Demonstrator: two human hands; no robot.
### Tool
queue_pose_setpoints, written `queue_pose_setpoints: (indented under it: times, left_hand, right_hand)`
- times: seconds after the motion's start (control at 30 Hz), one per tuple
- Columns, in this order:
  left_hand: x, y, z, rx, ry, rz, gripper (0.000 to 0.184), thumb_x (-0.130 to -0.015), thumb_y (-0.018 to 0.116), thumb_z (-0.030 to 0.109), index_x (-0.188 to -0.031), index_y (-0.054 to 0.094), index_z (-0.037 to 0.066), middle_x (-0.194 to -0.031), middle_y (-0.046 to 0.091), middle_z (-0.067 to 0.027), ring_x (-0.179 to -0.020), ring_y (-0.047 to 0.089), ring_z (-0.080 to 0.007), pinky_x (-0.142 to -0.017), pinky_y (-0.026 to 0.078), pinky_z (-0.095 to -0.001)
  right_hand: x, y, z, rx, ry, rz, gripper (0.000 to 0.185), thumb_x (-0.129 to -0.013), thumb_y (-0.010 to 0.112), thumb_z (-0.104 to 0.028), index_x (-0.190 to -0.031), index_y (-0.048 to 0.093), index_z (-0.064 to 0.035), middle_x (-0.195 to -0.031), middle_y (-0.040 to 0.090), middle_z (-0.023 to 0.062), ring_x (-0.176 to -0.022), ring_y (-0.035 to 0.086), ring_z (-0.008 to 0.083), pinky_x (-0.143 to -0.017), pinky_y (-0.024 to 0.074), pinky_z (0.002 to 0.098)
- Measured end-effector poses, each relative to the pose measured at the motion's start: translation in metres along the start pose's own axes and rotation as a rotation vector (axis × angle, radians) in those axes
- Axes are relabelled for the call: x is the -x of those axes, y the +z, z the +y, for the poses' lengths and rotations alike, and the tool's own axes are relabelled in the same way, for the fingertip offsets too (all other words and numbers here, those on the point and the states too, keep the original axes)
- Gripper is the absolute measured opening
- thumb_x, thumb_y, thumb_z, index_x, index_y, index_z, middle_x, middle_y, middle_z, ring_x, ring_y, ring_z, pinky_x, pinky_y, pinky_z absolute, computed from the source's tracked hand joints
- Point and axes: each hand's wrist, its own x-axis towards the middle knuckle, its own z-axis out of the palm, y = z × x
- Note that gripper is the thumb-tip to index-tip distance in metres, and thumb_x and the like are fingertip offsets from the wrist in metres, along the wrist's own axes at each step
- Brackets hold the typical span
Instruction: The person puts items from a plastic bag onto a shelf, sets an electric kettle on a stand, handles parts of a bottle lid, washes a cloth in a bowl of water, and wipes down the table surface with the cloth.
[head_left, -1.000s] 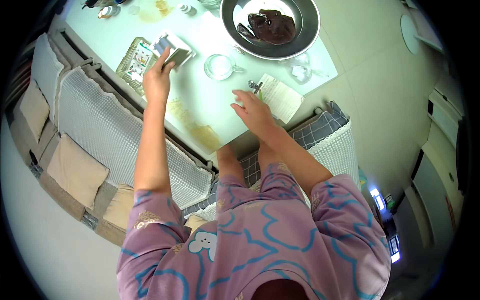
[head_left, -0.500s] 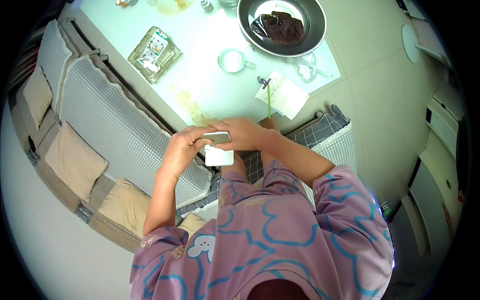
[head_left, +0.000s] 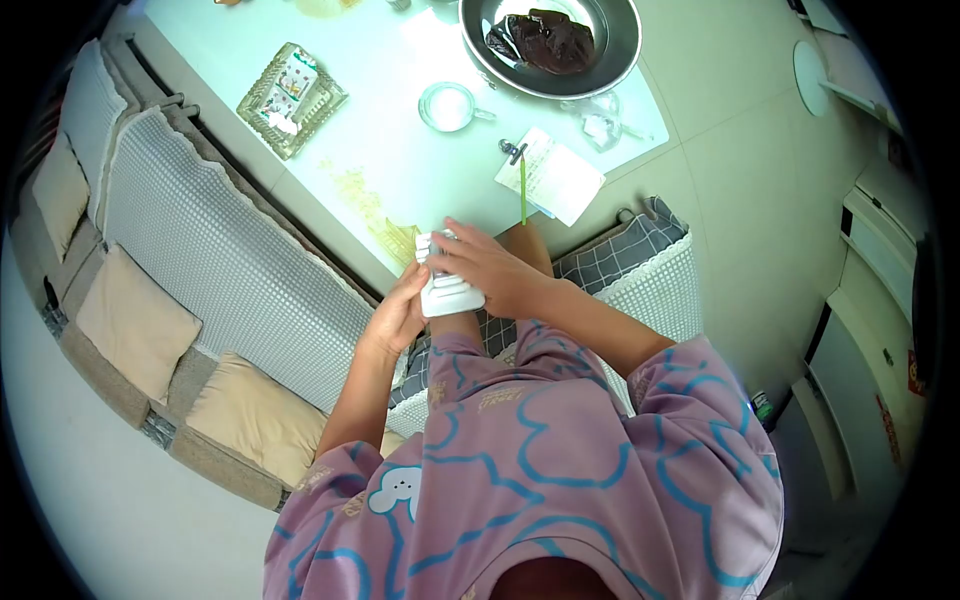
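Note:
Above my lap, my left hand [head_left: 397, 312] is closed on the left side of a small white object [head_left: 453, 300]. Its visible face has several stacked, slat-like ridges and a smooth, rounded lower end; its exact kind is unclear. From the right, my right hand [head_left: 495, 272] reaches across the upper part, fingers stretched apart over the ridges and seeming to touch them. Those fingers hide some of the object. Just beyond the hands, a notepad [head_left: 550, 178] with writing lies at the table edge, with a green pencil [head_left: 523, 190] and a dark binder clip [head_left: 512, 150] on it.
On the glass-like table [head_left: 395, 150] stand a large dark pan [head_left: 628, 50] holding a dark wet item, a glass mug [head_left: 446, 106] and a patterned glass tray [head_left: 325, 105] with a small packet. Clear plastic [head_left: 600, 130] lies by the pan. A cushioned sofa [head_left: 210, 200] runs along the left.
The white object has turned, so its ridged face now shows. My right hand has gone from gripping its edge to lying across it with spread fingers. The whole view has shifted slightly.

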Motion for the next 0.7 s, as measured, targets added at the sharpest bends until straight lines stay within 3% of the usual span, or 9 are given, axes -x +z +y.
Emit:
queue_pose_setpoints:
  times: [0.07, 0.13, 0.17, 0.23, 0.3, 0.37, 0.5, 0.57, 0.7]
  left_hand:
    - [-0.017, -0.002, -0.003, 0.009, 0.021, 0.009, 0.052, -0.098, 0.055, 0.026, -0.142, 0.036, 0.005, -0.132, 0.054, -0.0108, -0.119, 0.056, -0.0237, -0.100, 0.048, -0.0375]
    - [-0.035, 0.008, -0.008, 0.025, 0.097, 0.043, 0.045, -0.098, 0.056, 0.016, -0.137, 0.040, 0.004, -0.128, 0.057, -0.0100, -0.113, 0.060, -0.0212, -0.100, 0.048, -0.0354]
    - [-0.049, 0.008, -0.016, 0.026, 0.093, 0.044, 0.045, -0.098, 0.056, 0.016, -0.137, 0.040, 0.004, -0.128, 0.057, -0.0100, -0.113, 0.060, -0.0212, -0.100, 0.048, -0.0354]
    - [-0.082, 0.002, -0.037, -0.073, 0.164, 0.044, 0.037, -0.098, 0.054, 0.012, -0.132, 0.044, 0.004, -0.124, 0.060, -0.0077, -0.110, 0.061, -0.0182, -0.099, 0.049, -0.0352]
    - [-0.105, 0.020, -0.049, -0.068, 0.166, 0.042, 0.036, -0.097, 0.054, 0.007, -0.133, 0.048, 0.005, -0.121, 0.062, -0.0066, -0.111, 0.059, -0.0148, -0.093, 0.048, -0.0301]
    - [-0.126, 0.037, -0.053, -0.397, 0.129, 0.049, 0.037, -0.096, 0.057, 0.010, -0.132, 0.048, 0.001, -0.116, 0.063, -0.0059, -0.106, 0.058, -0.0126, -0.089, 0.047, -0.0281]
    - [-0.173, 0.043, -0.068, -0.509, 0.109, 0.261, 0.043, -0.093, 0.063, 0.017, -0.128, 0.050, -0.003, -0.108, 0.063, -0.0069, -0.101, 0.057, -0.0128, -0.087, 0.045, -0.0281]
    - [-0.198, 0.045, -0.072, -0.630, 0.095, 0.511, 0.047, -0.089, 0.066, 0.022, -0.124, 0.052, -0.007, -0.103, 0.063, -0.0083, -0.095, 0.058, -0.0158, -0.082, 0.047, -0.0294]
    - [-0.247, 0.042, -0.078, -0.569, 0.031, 0.530, 0.036, -0.088, 0.063, 0.021, -0.116, 0.055, -0.001, -0.092, 0.062, -0.0036, -0.082, 0.058, -0.0121, -0.071, 0.046, -0.0279]
  right_hand:
    - [0.019, 0.017, 0.016, -0.314, 0.250, 0.186, 0.055, -0.086, 0.060, -0.008, -0.139, 0.044, -0.0077, -0.147, 0.038, 0.0178, -0.145, 0.023, 0.0325, -0.118, 0.0199, 0.0433]
    - [0.029, 0.000, 0.000, -0.792, 0.694, 0.432, 0.055, -0.090, 0.059, -0.008, -0.142, 0.039, -0.0070, -0.136, 0.049, 0.0174, -0.133, 0.044, 0.0272, -0.110, 0.0363, 0.0423]
    - [0.035, 0.000, 0.008, -0.793, 0.698, 0.432, 0.055, -0.090, 0.059, -0.008, -0.142, 0.039, -0.0070, -0.136, 0.049, 0.0174, -0.133, 0.044, 0.0272, -0.110, 0.0363, 0.0423]
    - [0.052, 0.008, 0.038, -1.510, 1.012, 0.227, 0.051, -0.091, 0.058, -0.002, -0.140, 0.043, -0.0071, -0.121, 0.058, 0.0129, -0.110, 0.058, 0.0199, -0.095, 0.0469, 0.0318]
    - [0.075, 0.024, 0.073, -1.362, 0.961, 0.306, 0.049, -0.093, 0.057, -0.004, -0.140, 0.043, -0.0074, -0.116, 0.060, 0.0098, -0.101, 0.061, 0.0172, -0.088, 0.0492, 0.0293]
    - [0.092, 0.007, 0.095, -1.162, 0.956, 0.369, 0.046, -0.094, 0.058, -0.007, -0.138, 0.044, -0.0066, -0.113, 0.063, 0.0067, -0.089, 0.063, 0.0128, -0.077, 0.0535, 0.0286]
    - [0.115, -0.032, 0.155, -1.048, 1.003, 0.367, 0.043, -0.096, 0.055, -0.006, -0.137, 0.044, -0.0052, -0.110, 0.064, 0.0063, -0.088, 0.065, 0.0131, -0.080, 0.0555, 0.0264]
    - [0.119, -0.043, 0.188, -0.962, 1.024, 0.307, 0.041, -0.096, 0.055, -0.005, -0.136, 0.045, -0.0050, -0.108, 0.064, 0.0055, -0.088, 0.065, 0.0123, -0.081, 0.0556, 0.0259]
    - [0.110, -0.047, 0.218, -0.939, 1.031, 0.314, 0.043, -0.094, 0.060, -0.009, -0.136, 0.047, -0.0084, -0.104, 0.065, 0.0056, -0.087, 0.064, 0.0136, -0.079, 0.0556, 0.0283]
